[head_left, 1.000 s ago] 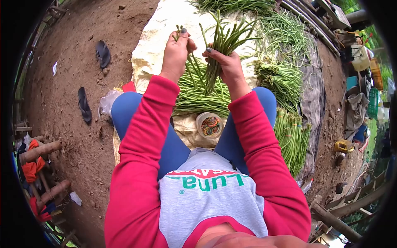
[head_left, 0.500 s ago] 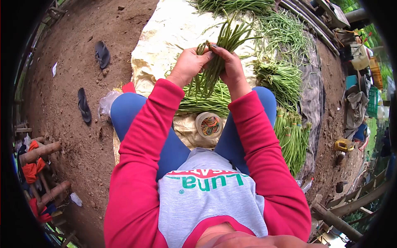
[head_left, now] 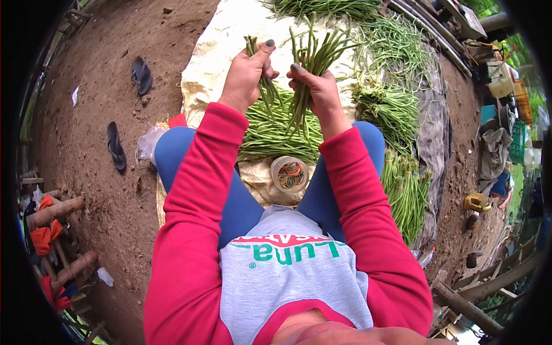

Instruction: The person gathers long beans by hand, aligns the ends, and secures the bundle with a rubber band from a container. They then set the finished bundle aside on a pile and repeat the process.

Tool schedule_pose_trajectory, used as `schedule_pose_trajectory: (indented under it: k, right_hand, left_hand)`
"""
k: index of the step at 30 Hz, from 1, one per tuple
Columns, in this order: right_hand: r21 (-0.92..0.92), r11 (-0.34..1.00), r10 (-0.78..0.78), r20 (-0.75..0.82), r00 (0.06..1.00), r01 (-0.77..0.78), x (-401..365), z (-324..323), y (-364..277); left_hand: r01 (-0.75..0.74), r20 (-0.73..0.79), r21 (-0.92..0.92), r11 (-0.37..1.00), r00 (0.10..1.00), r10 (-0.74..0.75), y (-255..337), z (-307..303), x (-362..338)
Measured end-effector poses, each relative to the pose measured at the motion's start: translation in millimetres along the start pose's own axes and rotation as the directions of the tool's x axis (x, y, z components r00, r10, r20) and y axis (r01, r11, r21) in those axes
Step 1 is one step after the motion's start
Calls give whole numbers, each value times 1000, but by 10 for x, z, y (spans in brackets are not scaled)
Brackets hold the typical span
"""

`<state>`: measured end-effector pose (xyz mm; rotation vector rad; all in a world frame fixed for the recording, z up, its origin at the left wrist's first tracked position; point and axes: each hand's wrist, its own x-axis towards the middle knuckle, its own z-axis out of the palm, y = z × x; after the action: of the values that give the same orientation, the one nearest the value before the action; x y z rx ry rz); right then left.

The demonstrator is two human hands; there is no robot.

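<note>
My left hand (head_left: 242, 77) is closed round a small bunch of long green beans (head_left: 267, 92), whose ends hang below the fist. To its right, my right hand (head_left: 323, 95) grips a thicker bunch of long beans (head_left: 322, 54), fanned out at the top. The two hands are apart over a pile of long beans (head_left: 279, 135) that lies on a pale sheet (head_left: 213, 52). Between my knees stands a clear round tub (head_left: 274, 179) with coloured rubber bands (head_left: 292, 172) inside.
More beans (head_left: 388, 115) lie in heaps along the right, with banded bundles (head_left: 405, 195) near my right knee. A pair of dark flip-flops (head_left: 117, 146) rests on the dirt at left. Poles (head_left: 431, 34), a yellow container (head_left: 477, 202) and a green crate (head_left: 517, 141) are at right.
My hands were together at one bunch and have now separated. The left hand moved up and left with a small bunch; the right hand keeps the larger one.
</note>
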<state>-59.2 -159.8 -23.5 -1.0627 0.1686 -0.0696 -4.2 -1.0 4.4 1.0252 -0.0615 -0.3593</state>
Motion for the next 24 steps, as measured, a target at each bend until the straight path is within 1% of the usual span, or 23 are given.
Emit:
schedule_pose_trajectory:
  k: [1,2,3,4,5,6,7,8,9,10,12,13,16,17,18,20,21,22,23,24]
  right_hand:
    - [-84,996,-15,24,1000,17,-8,10,9]
    - [-166,985,-29,48,998,37,-23,30,10]
    - [-181,982,-28,98,995,46,-36,48,16]
    - [-181,982,-27,98,995,45,-39,57,34]
    - [-155,987,-21,134,991,42,-38,63,57]
    - [-131,991,-14,169,986,37,-37,65,80]
    - [-117,993,2,136,991,14,-29,65,97]
    - [-118,993,3,136,991,14,-30,60,101]
    - [-84,996,0,76,997,7,-30,55,103]
    - [-49,999,-1,16,1000,2,-31,49,105]
    - [-49,999,2,-5,1000,-3,-11,36,101]
    - [-32,999,-17,-6,1000,17,-5,29,103]
    - [-26,998,-48,4,999,48,32,11,151]
    - [-42,997,-57,21,998,58,35,15,160]
    - [-59,996,-66,37,997,68,34,13,167]
    - [-45,996,-70,44,997,72,26,23,173]
    - [-34,998,-50,-9,999,50,19,29,164]
    - [-23,999,-29,-62,998,28,15,32,152]
    - [29,999,-38,-67,997,40,13,38,140]
    - [29,999,-38,-68,997,41,8,38,123]
  left_hand:
    - [33,-17,23,999,999,-33,58,30,-29]
    - [34,-20,22,999,999,-34,78,28,-32]
    - [61,-19,90,994,998,-59,91,23,-29]
    - [86,-18,157,984,996,-84,99,21,-26]
    - [85,-77,145,986,994,-74,93,48,-27]
    - [85,-77,143,986,994,-75,89,15,-19]
    - [115,-56,91,989,992,-110,86,-44,-8]
    - [144,-34,38,989,989,-143,119,-44,-23]
    - [129,-79,52,990,989,-125,122,-1,-35]
    - [129,-78,52,990,989,-125,140,25,-68]
    - [212,-83,225,951,977,-198,179,66,-132]
    - [223,-56,262,939,975,-216,114,18,-128]
    - [194,-13,287,938,980,-199,-30,16,-129]
    - [171,-7,343,924,984,-179,-37,26,-124]
    - [171,-7,343,924,984,-179,-51,47,-131]
    - [31,-23,389,921,999,-24,-73,90,-147]
    - [-87,-32,517,851,992,120,-181,22,-45]
    - [-88,-31,516,852,992,121,-237,-13,-13]
    - [-139,-48,528,838,980,193,-208,11,-23]
    - [-189,-63,542,819,963,264,-182,31,-32]
